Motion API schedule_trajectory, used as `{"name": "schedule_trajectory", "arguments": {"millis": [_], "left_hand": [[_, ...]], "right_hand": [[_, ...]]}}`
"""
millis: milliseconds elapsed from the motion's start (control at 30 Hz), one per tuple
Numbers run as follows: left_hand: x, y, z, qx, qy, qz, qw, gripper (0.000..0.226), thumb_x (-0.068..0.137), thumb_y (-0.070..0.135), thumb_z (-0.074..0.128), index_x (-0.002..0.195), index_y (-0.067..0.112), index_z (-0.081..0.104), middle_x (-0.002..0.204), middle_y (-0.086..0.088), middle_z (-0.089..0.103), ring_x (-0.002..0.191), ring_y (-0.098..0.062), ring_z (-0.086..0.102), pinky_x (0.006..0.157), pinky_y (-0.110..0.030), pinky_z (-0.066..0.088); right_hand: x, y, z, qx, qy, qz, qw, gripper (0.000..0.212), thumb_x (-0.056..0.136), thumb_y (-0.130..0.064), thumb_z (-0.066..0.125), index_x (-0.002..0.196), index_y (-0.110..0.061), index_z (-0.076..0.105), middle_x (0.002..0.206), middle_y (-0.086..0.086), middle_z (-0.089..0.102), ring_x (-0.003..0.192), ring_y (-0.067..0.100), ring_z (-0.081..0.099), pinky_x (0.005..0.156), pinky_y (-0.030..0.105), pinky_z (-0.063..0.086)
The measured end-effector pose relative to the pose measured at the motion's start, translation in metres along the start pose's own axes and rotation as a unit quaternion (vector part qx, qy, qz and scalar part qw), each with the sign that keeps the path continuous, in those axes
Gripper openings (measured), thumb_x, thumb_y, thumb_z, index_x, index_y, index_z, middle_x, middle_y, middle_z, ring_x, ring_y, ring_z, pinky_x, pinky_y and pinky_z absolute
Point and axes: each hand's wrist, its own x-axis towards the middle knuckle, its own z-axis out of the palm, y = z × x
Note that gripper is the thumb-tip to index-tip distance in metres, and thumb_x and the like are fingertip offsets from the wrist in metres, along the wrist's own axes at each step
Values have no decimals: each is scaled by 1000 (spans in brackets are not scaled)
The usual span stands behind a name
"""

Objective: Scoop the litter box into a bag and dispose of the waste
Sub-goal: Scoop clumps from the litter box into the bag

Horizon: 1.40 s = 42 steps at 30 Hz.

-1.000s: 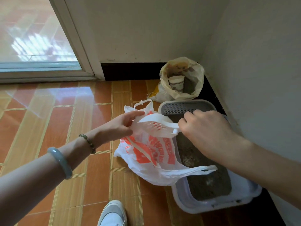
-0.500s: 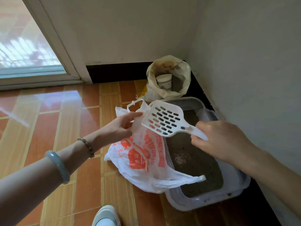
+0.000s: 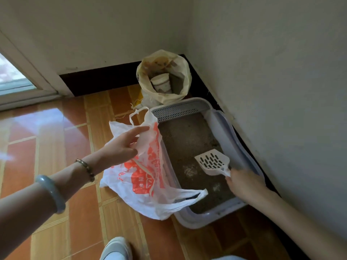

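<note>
The litter box [image 3: 242, 139], a pale grey tray with a perforated grille along its far end, sits on the tiled floor [image 3: 56, 147] tight in the corner, its long right rim just beside the dark skirting of the wall at 3 o'clock, so little room shows on that side. Its left rim is partly covered by the white plastic bag with orange print [image 3: 144, 177], which slumps on the floor at 9 o'clock of the box, one loop handle draped over the near rim and the other standing up at 12 o'clock of the bag. The left hand [image 3: 122, 147] pinches the bag's upper edge between thumb and fingers, the forefinger stretched out along the plastic. The right hand [image 3: 244, 184] is closed on the handle of the white slotted scoop [image 3: 213, 162], whose blade points toward 11 o'clock over the grey litter near the box's right wall; whether it touches the litter cannot be told. At 12 o'clock of the box a cream sack [image 3: 163, 94] with a paper cup inside stands against the rim. Open floor stretches to 9 o'clock; a shoe [image 3: 116, 248] shows at 6 o'clock.
</note>
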Motion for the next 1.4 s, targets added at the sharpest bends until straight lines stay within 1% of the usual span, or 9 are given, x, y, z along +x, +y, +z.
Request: {"name": "schedule_trajectory", "arguments": {"millis": [67, 167, 267, 433, 633, 1000, 1133, 1233, 1400], "left_hand": [[0, -1, 1, 3, 5, 3, 1000, 74, 83, -18, 44, 131, 39, 38, 128, -4, 48, 113, -24, 56, 77, -36, 58], [1, -3, 3, 9, 1, 4, 1000, 74, 84, -17, 45, 131, 39, 38, 130, -6, 48, 113, -24, 56, 75, -33, 58], [4, -2, 2, 16, 11, 5, 1000, 75, 83, -18, 45, 133, 37, 37, 130, -7, 48, 111, -24, 58, 76, -36, 59], [10, 1, 3, 30, 21, 9, 999, 75, 82, -18, 44, 132, 38, 36, 128, -6, 47, 112, -26, 55, 76, -35, 58], [15, 1, 1, 12, 19, 0, 1000, 74, 83, -17, 44, 130, 39, 37, 129, -6, 47, 106, -21, 58, 74, -34, 59], [14, 0, 0, -2, 18, -1, 1000, 73, 84, -17, 43, 133, 36, 36, 129, -4, 46, 102, -15, 58, 67, -28, 58], [11, 1, -1, 5, 17, 2, 1000, 73, 84, -17, 42, 136, 33, 35, 129, -6, 47, 105, -17, 59, 73, -36, 59], [9, 2, -1, 8, 15, 3, 1000, 73, 84, -18, 42, 137, 32, 34, 128, -5, 47, 103, -13, 59, 76, -42, 59], [11, 10, 1, 30, 27, 10, 999, 74, 83, -17, 43, 137, 33, 34, 125, -2, 45, 106, -21, 54, 68, -27, 58]], "right_hand": [[11, 2, 2, -1, -46, 34, 998, 24, 99, -22, 35, 112, -13, 53, 88, -1, 55, 76, 13, 53, 51, 22, 34], [28, 8, 3, -22, -74, 46, 996, 25, 98, -17, 35, 116, -12, 52, 100, 5, 60, 85, 18, 58, 68, 28, 47], [43, 12, 5, -15, -106, 52, 993, 26, 98, -15, 35, 116, -9, 53, 111, 8, 59, 90, 19, 54, 76, 28, 44], [61, 12, 10, -1, -78, 26, 997, 23, 97, -15, 35, 109, -8, 53, 97, 8, 58, 83, 20, 55, 71, 30, 45], [91, -1, 17, 19, -50, 39, 998, 18, 96, -11, 36, 98, -6, 53, 95, 8, 59, 96, 24, 59, 84, 37, 50], [127, -16, 9, 15, 75, -12, 997, 27, 99, -17, 33, 118, -4, 48, 113, 17, 61, 97, 30, 60, 71, 34, 44], [119, -16, 14, 22, 115, -28, 993, 30, 100, -22, 32, 119, -3, 45, 113, 19, 60, 97, 32, 60, 68, 34, 41], [105, -12, 20, 56, 122, -45, 990, 31, 100, -25, 32, 117, -3, 44, 109, 20, 60, 91, 34, 60, 64, 32, 37], [72, -2, 21, 94, 147, -60, 983, 26, 99, -30, 33, 108, -9, 45, 90, 11, 61, 71, 25, 57, 58, 37, 45]]}}
